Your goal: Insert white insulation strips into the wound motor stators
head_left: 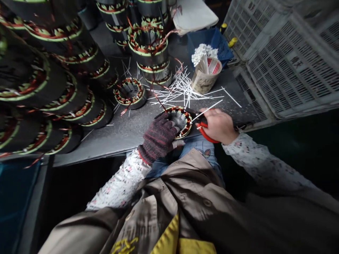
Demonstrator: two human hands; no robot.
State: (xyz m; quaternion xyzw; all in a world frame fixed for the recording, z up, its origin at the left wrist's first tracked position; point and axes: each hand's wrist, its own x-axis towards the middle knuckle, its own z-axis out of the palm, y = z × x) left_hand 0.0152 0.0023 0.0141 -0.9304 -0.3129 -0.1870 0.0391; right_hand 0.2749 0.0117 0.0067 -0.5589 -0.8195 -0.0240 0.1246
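A motor stator (pixel 182 120) with copper windings and green-edged insulation rests at the near edge of the dark bench (pixel 127 130), over my lap. My left hand (pixel 159 137), in a dark knitted glove, is wrapped round the stator's near side. My bare right hand (pixel 218 125) sits just right of the stator, closed on red-handled pliers (pixel 205 132) and pinching a thin white sleeve strip (pixel 209 108) that points up and to the right.
Stacks of wound stators (pixel 47 88) fill the bench's left and back. A lone stator (pixel 129 92) lies mid-bench. Loose white strips (pixel 182 90) are scattered beside a taped cup (pixel 205 76) of strips. White slatted plastic crates (pixel 286 53) stand at the right.
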